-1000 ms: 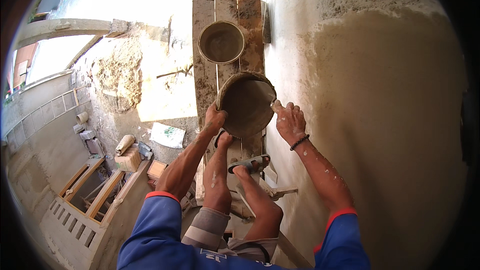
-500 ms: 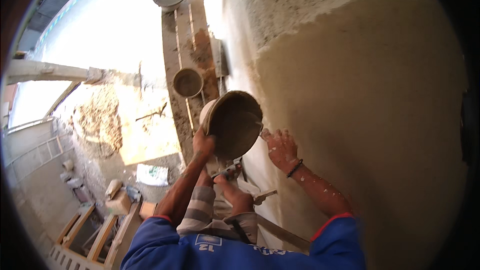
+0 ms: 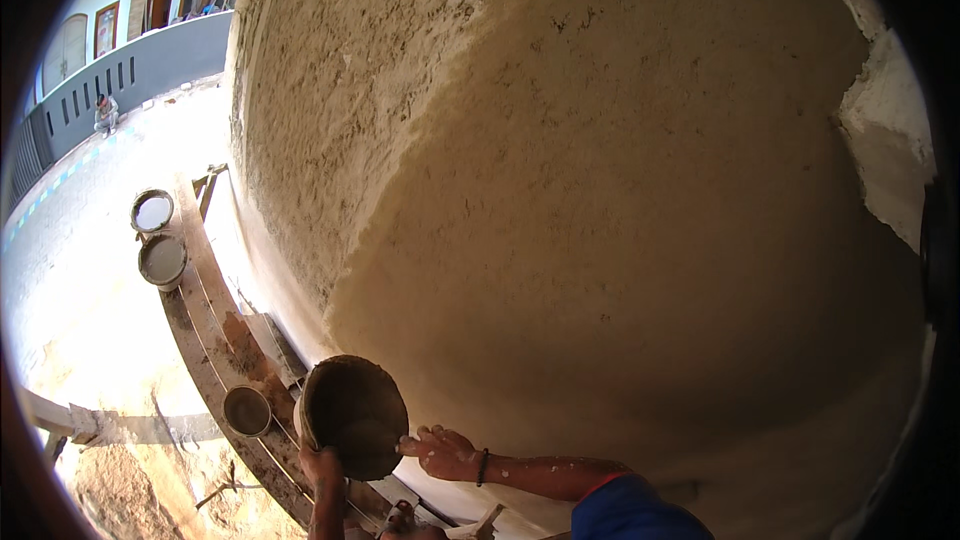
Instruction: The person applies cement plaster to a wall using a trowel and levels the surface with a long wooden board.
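Observation:
A mortar-caked bucket is tilted with its dark mouth facing me, and some grey material lies low inside. My left hand grips its left lower side. At the bucket's right rim is my right hand, spattered with pale mortar and wearing a dark wristband. Its fingers are curled and point at the bucket's mouth; what they hold, if anything, is too small and dark to make out. Just right of this hand rises a wall with smooth damp plaster, rougher toward the upper left.
A long curved-looking plank walkway runs along the wall. On it stand a small empty-looking bucket, a bucket of grey mix and a bucket of pale liquid. A person sits far off by a grey fence.
My view has swung up and right, showing more wall and the street. The tilted bucket and both hands now appear lower and further left, and my right hand is at the rim.

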### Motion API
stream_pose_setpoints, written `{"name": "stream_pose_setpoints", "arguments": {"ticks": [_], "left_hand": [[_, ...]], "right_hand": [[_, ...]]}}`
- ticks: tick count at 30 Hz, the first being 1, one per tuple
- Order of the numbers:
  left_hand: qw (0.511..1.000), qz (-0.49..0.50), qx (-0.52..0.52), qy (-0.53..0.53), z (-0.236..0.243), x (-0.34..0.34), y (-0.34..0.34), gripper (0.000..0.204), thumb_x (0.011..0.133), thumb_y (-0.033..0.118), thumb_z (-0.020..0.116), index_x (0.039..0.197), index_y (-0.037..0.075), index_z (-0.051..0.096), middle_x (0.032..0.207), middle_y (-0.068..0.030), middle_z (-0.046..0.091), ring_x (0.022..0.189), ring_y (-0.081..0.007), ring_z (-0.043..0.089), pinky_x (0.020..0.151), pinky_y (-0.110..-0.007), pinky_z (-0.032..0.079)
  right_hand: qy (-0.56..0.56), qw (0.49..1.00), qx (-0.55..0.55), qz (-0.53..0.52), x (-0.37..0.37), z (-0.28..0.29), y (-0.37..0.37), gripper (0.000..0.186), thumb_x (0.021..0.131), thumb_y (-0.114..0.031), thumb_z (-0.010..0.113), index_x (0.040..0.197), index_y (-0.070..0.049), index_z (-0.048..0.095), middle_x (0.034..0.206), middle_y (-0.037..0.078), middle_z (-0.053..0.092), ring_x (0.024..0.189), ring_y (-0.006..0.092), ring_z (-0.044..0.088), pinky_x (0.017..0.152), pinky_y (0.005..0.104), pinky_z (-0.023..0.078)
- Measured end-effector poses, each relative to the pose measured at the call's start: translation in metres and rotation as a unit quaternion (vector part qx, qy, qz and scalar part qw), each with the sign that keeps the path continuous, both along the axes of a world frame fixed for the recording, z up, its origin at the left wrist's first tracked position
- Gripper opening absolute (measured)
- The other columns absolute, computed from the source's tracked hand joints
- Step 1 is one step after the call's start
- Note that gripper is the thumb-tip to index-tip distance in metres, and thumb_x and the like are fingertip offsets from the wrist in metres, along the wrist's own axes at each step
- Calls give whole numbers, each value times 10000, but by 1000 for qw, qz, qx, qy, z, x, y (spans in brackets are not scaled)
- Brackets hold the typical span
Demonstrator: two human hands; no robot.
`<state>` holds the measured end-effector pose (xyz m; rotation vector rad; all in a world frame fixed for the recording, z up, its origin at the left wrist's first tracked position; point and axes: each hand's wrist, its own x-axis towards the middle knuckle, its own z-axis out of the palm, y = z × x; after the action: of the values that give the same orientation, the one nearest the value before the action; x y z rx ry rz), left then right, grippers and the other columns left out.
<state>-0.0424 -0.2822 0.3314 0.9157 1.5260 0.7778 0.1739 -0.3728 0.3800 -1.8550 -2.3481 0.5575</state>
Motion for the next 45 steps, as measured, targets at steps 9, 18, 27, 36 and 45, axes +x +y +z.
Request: {"name": "stream_pose_setpoints", "arguments": {"ticks": [9, 18, 27, 36, 45], "left_hand": [[995, -71, -6, 69, 80, 10, 16, 456, 709, 114, 541, 1161, 53, 556, 961, -247, 634, 944, -418, 599, 834, -465, 453], [991, -80, 56, 94, 116, -5, 27, 493, 707, 129, 545, 1198, 86, 557, 967, -228, 644, 947, -399, 606, 826, -464, 460], [994, -71, 79, 26, 131, -21, 23, 474, 697, 125, 561, 1164, 48, 569, 950, -216, 655, 919, -357, 633, 823, -423, 475], [996, -44, 56, -59, 149, -35, 23, 505, 670, 41, 553, 1175, 17, 558, 951, -138, 659, 864, -225, 640, 779, -345, 504], [990, 27, 64, -121, 127, -68, 22, 501, 651, -5, 523, 1150, 18, 558, 973, -112, 645, 851, -202, 618, 761, -308, 484]], "right_hand": [[-313, 944, 74, -72, 48, 116, 35, 208, 830, -184, 522, 1017, -160, 611, 848, 119, 601, 835, 278, 607, 670, 392, 512], [-142, 988, -47, -24, 14, 84, 30, 297, 789, -240, 597, 1077, -166, 603, 838, 116, 635, 789, 284, 633, 699, 398, 527], [99, 983, 16, -153, -7, 73, 3, 379, 792, -236, 657, 1140, -103, 587, 1067, 120, 638, 921, 295, 632, 805, 400, 506], [70, 979, 88, -172, 0, 124, 20, 397, 775, -236, 685, 1118, -60, 589, 992, 150, 650, 858, 316, 644, 746, 386, 530], [44, 988, 39, -146, -5, 327, 61, 462, 758, -231, 695, 1158, -92, 512, 945, 160, 616, 861, 351, 623, 749, 409, 499]]}}
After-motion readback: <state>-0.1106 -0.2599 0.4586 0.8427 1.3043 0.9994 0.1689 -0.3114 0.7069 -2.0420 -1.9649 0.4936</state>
